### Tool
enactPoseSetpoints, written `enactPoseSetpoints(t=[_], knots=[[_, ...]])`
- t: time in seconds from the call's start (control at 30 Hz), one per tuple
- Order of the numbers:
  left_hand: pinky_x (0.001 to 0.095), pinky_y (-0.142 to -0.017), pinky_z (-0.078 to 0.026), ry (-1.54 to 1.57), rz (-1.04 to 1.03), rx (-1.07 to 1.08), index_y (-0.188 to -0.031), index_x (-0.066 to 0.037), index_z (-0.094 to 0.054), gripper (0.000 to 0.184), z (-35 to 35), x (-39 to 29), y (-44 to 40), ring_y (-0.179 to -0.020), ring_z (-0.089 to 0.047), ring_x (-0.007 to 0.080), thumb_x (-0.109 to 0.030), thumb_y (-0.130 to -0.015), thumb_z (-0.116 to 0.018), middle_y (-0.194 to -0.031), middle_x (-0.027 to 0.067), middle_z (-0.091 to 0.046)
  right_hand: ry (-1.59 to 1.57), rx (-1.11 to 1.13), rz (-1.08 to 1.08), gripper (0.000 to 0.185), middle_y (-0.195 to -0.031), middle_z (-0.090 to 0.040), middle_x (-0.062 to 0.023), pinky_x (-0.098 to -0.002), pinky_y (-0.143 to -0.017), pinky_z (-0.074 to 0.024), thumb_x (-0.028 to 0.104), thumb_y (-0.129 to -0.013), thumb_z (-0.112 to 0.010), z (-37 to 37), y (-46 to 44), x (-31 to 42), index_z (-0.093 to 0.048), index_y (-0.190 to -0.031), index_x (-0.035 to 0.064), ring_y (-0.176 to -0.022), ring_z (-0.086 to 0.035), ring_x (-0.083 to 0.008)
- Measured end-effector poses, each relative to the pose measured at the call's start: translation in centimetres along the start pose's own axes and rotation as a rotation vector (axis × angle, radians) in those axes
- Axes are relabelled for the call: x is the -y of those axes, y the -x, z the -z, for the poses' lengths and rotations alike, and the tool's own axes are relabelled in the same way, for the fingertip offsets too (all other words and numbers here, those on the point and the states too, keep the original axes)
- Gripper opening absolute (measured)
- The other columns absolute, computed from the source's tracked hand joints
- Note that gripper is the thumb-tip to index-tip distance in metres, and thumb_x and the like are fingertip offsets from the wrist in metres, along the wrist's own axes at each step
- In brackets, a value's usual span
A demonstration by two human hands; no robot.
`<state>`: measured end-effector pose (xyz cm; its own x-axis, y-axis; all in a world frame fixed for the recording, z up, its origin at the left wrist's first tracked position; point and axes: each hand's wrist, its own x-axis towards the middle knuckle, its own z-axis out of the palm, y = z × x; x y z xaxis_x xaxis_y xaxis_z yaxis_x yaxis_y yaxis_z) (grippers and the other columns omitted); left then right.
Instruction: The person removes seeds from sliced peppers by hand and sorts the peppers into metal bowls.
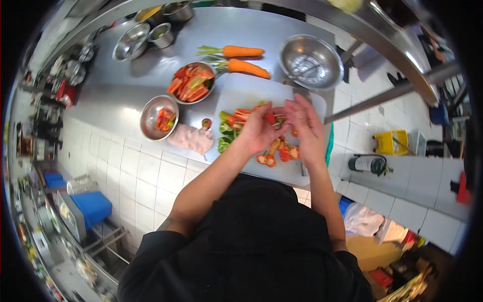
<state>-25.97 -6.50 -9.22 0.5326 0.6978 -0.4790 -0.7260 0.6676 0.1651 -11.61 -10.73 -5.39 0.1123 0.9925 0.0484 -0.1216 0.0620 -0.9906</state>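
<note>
Over the white cutting board (246,89), my left hand (256,130) curls its fingers around a red bell pepper piece (270,118). Close beside it, my right hand (305,126) has its fingers stretched out, with nothing visible held in it. Cut green pepper pieces (225,144) lie at the board's left side, with red strips near them. Several red and orange pepper ends (270,160) sit below my hands. A small pepper top (206,123) rests on the steel table, left of the board. My hands hide part of the pieces beneath them.
Left of the board stand a bowl of pepper strips (214,85) and a smaller bowl (144,121) with red pieces. A pinkish cloth (191,138) lies near the table edge. Two carrots (244,51) and a large steel bowl (336,63) are behind the board.
</note>
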Motion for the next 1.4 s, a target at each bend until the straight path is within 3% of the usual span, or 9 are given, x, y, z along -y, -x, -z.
enactPoseSetpoints(t=[0.13,0.2,0.27,0.47,0.67,0.77,1.0,1.23,1.4], knots=[[0.0219,-0.063,-0.048,0.088,0.01,0.143,-0.101,-0.001,-0.06,0.017,4.8,-4.0,0.4,-0.076,-0.056,0.0138,-0.016,-0.102,-0.053,-0.093,0.0076,-0.061,0.158,-0.094,-0.074,0.028,-0.115,-0.069,-0.011,-0.0336,-0.086,-0.0513,0.019,-0.101,-0.059,2.1,-2.2,-3.4,-0.063,-0.125,0.0034,-0.108,-0.063,-0.0206],[0.0225,-0.058,-0.044,-0.058,-0.345,-0.041,-0.102,-0.005,-0.062,0.015,5.0,-7.9,4.6,-0.07,-0.053,0.0129,-0.019,-0.101,-0.056,-0.09,0.0066,-0.063,0.795,-0.006,-0.1,0.02,-0.103,-0.07,-0.011,-0.0372,-0.083,-0.0537,0.014,-0.091,-0.067,3.7,-4.0,-7.2,-0.071,-0.109,0.0077,-0.105,-0.065,-0.0274],[0.0234,-0.064,-0.051,-0.124,-0.627,-0.141,-0.107,-0.003,-0.062,0.023,7.6,-13.0,7.5,-0.076,-0.061,0.0142,-0.023,-0.104,-0.052,-0.095,0.0095,-0.067,0.987,0.082,-0.009,0.02,-0.103,-0.069,-0.0118,-0.0397,-0.085,-0.054,0.013,-0.086,-0.069,3.9,-3.9,-8.6,-0.073,-0.105,0.0097,-0.105,-0.064,-0.0305],[0.0426,-0.106,-0.051,0.038,-0.626,0.194,-0.14,0.007,-0.045,0.046,10.9,-18.1,13.9,-0.124,-0.057,0.0397,-0.016,-0.101,-0.045,-0.138,0.0286,-0.054,1.333,0.244,0.115,0.02,-0.105,-0.065,-0.0127,-0.0467,-0.09,-0.0533,0.011,-0.081,-0.07,1.3,-4.7,-9.7,-0.074,-0.102,0.0116,-0.105,-0.062,-0.0352],[0.0426,-0.107,-0.052,-0.06,-0.658,0.11,-0.139,0.006,-0.043,0.045,11.6,-18.9,16.4,-0.126,-0.056,0.0411,-0.005,-0.095,-0.044,-0.141,0.0329,-0.048,1.475,0.208,0.096,0.024,-0.099,-0.066,-0.0148,-0.0471,-0.086,-0.0532,0.006,-0.079,-0.07,2.2,-5.7,-10.9,-0.071,-0.102,0.0095,-0.1,-0.064,-0.0371],[0.0417,-0.104,-0.053,-0.205,-0.699,-0.038,-0.135,0.005,-0.045,0.042,12.9,-20.5,17.6,-0.124,-0.059,0.0382,0.001,-0.093,-0.044,-0.137,0.0311,-0.052,1.366,0.115,0.033,0.024,-0.094,-0.067,-0.0134,-0.0405,-0.08,-0.0545,0.001,-0.078,-0.068,1.0,-6.0,-9.3,-0.07,-0.102,0.0073,-0.088,-0.067,-0.0314],[0.037,-0.101,-0.051,-0.499,-0.717,-0.412,-0.129,0.005,-0.053,0.035,14.6,-23.7,18.1,-0.116,-0.064,0.0281,0.004,-0.094,-0.046,-0.128,0.0228,-0.061,0.11,0.048,-0.112,0.014,-0.092,-0.069,-0.0026,-0.0268,-0.078,-0.0533,0.0,-0.089,-0.067,-11.0,-4.6,-5.0,-0.068,-0.103,0.0014,-0.085,-0.064,-0.0103],[0.0307,-0.099,-0.051,-0.718,-0.976,-0.599,-0.118,0.007,-0.062,0.024,18.5,-26.7,15.8,-0.111,-0.066,0.0218,0.007,-0.096,-0.053,-0.117,0.018,-0.069,-0.128,0.355,-0.11,0.017,-0.095,-0.069,-0.0037,-0.0266,-0.078,-0.0548,0.003,-0.091,-0.071,-22.5,-5.5,-5.6,-0.066,-0.107,0.0002,-0.086,-0.065,-0.0108],[0.0323,-0.093,-0.056,-0.722,-0.936,-0.499,-0.116,0.004,-0.064,0.026,15.3,-24.5,14.7,-0.107,-0.068,0.0228,0.011,-0.093,-0.056,-0.115,0.0156,-0.07,0.018,0.205,-0.15,0.015,-0.097,-0.068,-0.0015,-0.0271,-0.081,-0.0554,0.007,-0.097,-0.066,-17.1,-4.7,-5.2,-0.066,-0.111,0.0026,-0.089,-0.066,-0.0103]])
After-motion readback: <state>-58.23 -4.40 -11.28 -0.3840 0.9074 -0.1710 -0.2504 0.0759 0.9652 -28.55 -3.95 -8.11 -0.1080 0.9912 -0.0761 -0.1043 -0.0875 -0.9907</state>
